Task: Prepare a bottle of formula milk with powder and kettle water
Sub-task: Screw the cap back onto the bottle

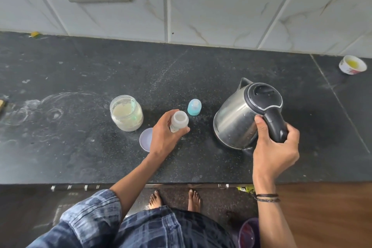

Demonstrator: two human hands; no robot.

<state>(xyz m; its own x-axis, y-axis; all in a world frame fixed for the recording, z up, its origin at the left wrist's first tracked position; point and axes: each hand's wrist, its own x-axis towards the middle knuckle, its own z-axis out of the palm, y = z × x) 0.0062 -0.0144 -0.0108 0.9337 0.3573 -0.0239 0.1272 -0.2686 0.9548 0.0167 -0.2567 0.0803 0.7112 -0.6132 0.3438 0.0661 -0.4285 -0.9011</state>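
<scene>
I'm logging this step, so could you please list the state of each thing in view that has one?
Bottle: open, upright, held by the left hand.
Teat cap: off, standing on the counter.
Powder jar: open, scoop inside.
Jar lid: off, lying on the counter.
Kettle: lid shut, tilted, handle gripped by the right hand.
Small bowl: tilted, yellowish inside.

The person wears a blue-and-white plaid woven shirt [153,229] with dark navy crossing bands. Its left sleeve [90,213] ends in a turned-back cuff below the elbow; the forearm is bare. The right wrist carries 2 thin dark cord bracelets [267,197], stacked and touching. Both feet [155,199] are bare.
</scene>
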